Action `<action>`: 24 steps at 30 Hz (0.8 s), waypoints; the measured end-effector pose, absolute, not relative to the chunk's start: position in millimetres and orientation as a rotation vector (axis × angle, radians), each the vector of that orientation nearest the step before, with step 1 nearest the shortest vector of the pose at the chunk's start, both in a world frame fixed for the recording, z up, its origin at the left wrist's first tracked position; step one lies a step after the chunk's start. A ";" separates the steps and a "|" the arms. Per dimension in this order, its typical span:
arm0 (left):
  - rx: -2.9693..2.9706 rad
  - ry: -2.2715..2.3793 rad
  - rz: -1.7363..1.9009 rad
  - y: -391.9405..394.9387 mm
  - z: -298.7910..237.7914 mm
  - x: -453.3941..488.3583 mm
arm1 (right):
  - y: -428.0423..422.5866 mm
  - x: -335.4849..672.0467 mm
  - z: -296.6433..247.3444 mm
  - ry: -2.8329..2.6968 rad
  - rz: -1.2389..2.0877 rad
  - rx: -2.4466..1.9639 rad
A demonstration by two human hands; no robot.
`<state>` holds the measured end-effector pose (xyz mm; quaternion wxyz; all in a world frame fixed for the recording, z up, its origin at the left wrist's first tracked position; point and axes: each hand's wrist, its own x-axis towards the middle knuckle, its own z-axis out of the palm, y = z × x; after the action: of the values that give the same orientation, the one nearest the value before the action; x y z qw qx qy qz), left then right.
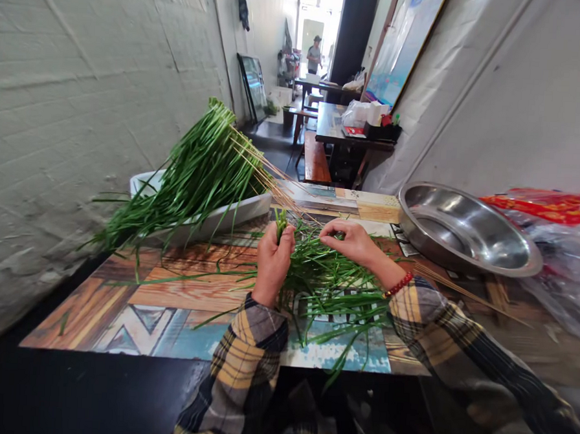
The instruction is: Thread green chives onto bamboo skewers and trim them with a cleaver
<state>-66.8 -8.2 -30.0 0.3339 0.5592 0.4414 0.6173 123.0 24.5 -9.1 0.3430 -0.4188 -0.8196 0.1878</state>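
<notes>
My left hand is closed around a small bunch of chives, cut ends pointing up. To its right, my right hand has its thumb and fingers pinched together; what they hold, if anything, I cannot make out. Loose chives lie spread on the table under and between both hands. Beyond my left hand, a big stack of chives threaded on thin wooden skewers leans in a white tray. The skewers' bare ends stick out toward my right hand.
A steel basin stands at the right of the patterned table, with loose skewers near it. Plastic bags lie beside the basin. Farther off are another table, a bench and a person by the doorway.
</notes>
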 end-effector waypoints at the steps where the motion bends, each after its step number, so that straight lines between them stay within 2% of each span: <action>1: 1.520 1.149 1.558 -7.9 -29.9 -66.1 | 21.3 121.0 -2.7 -2.135 0.473 -1.052; 7: 1.816 1.098 1.382 -5.7 -30.7 -60.6 | 7.0 110.1 16.6 -2.280 0.150 -1.080; 11: 1.907 1.071 1.366 -2.9 -34.6 -59.0 | 2.4 107.1 19.8 -2.321 0.078 -1.145; 18: 1.788 1.211 1.511 -5.0 -31.6 -64.1 | 0.8 114.5 7.7 -2.128 0.276 -1.234; 22: 1.589 1.203 1.684 -11.0 -23.0 -70.3 | -0.8 135.5 -15.1 -2.398 0.517 -1.304; 24: 1.478 1.183 1.793 -12.4 -21.1 -71.9 | 1.2 144.7 -24.2 -2.496 0.530 -1.352</action>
<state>-71.9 -12.4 -21.1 0.2641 0.5468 0.4375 0.6632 144.7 1.2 -24.2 0.1265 -0.4643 -0.8575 0.1820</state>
